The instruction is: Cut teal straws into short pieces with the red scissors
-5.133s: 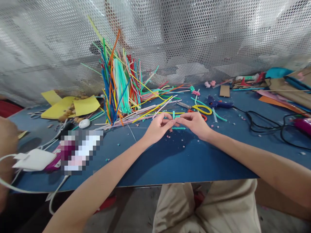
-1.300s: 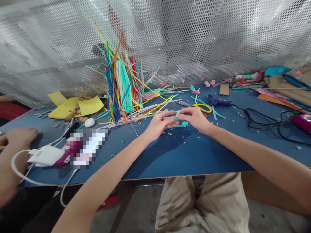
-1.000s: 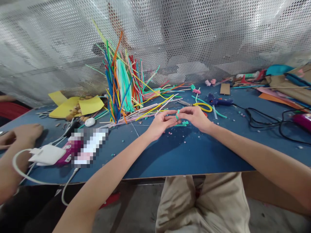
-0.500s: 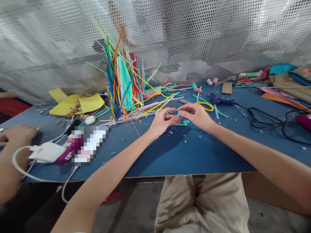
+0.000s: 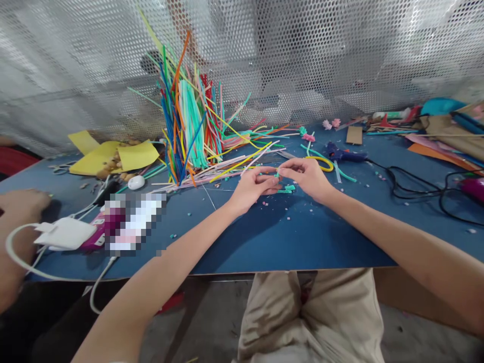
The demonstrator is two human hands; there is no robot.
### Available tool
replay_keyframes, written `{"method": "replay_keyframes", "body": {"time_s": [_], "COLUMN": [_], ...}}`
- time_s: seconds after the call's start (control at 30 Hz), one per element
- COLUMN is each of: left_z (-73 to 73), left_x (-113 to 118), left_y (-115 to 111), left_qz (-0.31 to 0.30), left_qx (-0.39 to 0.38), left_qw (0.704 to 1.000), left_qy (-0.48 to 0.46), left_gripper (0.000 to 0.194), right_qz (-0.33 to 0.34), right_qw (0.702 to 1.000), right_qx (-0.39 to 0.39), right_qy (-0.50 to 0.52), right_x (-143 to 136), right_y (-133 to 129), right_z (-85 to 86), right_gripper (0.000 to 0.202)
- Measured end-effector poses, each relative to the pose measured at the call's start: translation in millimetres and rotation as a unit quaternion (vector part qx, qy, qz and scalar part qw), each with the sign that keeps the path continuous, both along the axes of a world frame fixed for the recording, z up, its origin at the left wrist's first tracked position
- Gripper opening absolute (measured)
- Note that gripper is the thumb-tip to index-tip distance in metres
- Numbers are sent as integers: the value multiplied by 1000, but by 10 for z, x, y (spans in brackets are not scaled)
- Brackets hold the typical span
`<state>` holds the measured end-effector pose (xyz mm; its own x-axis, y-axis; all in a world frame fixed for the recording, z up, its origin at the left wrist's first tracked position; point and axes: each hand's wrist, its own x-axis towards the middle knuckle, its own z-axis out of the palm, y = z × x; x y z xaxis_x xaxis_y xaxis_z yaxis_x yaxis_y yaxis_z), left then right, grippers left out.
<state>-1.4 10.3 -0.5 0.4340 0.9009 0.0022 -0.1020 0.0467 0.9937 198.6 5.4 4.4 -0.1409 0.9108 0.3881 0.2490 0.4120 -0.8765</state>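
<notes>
1. Near edge, left: white charger (image 5: pixel 68 233) and purple power strip (image 5: pixel 99 234) on blue table (image 5: pixel 242 247); another person's arm (image 5: pixel 15 222) beside them, well apart from the work.
2. Mid-table: left hand (image 5: pixel 254 190) and right hand (image 5: pixel 305 177) meet, fingertips close together.
3. Small teal piece (image 5: pixel 278 173) sits between the fingertips, mostly hidden; right thumb and index pinch it narrowly, left fingers curl against it, can't tell if gripping.
4. Teal scraps (image 5: pixel 289 188) lie just below.
5. Beyond: yellow-handled scissors (image 5: pixel 322 163), partly blocked by right hand; glue gun (image 5: pixel 346 153) right.
6. Behind, left: upright pipe-cleaner bundle (image 5: pixel 192 126).
7. Farthest: perforated screen (image 5: pixel 302 50).
</notes>
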Motion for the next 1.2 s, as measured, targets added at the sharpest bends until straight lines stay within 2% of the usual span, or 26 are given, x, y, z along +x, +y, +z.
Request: {"method": "replay_keyframes", "body": {"time_s": [0.13,0.23,0.53,0.63,0.73,0.77,0.83,0.9,1.0,1.1,1.2], "left_z": [-12,-13,8,2,-6,-11,-23,-34,-38,-27,-21], "left_x": [5,7,20,22,12,6,-6,-16,-26,-31,-38], "left_y": [4,2,-14,-10,16,28,51,68,78,86,106], "left_qz": [-8,-14,-36,-34,-23,-17,-5,7,20,38,53], "left_qx": [-26,-37,-75,-73,-61,-56,-48,-40,-28,-15,-6], "left_qw": [999,999,996,996,997,998,998,999,999,999,998], "left_qy": [-28,-29,-36,-41,-37,-33,-28,-28,-28,-19,-13], "left_gripper": [53,54,37,30,30,31,32,31,32,35,35], "right_qz": [18,24,4,1,-19,-41,-87,-104,-77,-86,-99], "right_qw": [996,994,999,1000,993,984,946,912,897,894,881], "right_qx": [-53,-53,-23,1,47,67,93,75,15,-5,-44], "right_qy": [69,87,36,-16,-110,-157,-298,-390,-435,-439,-460], "right_x": [-19,-29,-27,-3,175,278,523,766,994,1019,924], "right_y": [5,1,-27,-34,58,115,256,405,583,668,661], "right_z": [-45,-63,-45,47,144,153,114,14,-152,-218,-193], "right_gripper": [17,18,25,30,41,43,42,54,64,56,47]}}
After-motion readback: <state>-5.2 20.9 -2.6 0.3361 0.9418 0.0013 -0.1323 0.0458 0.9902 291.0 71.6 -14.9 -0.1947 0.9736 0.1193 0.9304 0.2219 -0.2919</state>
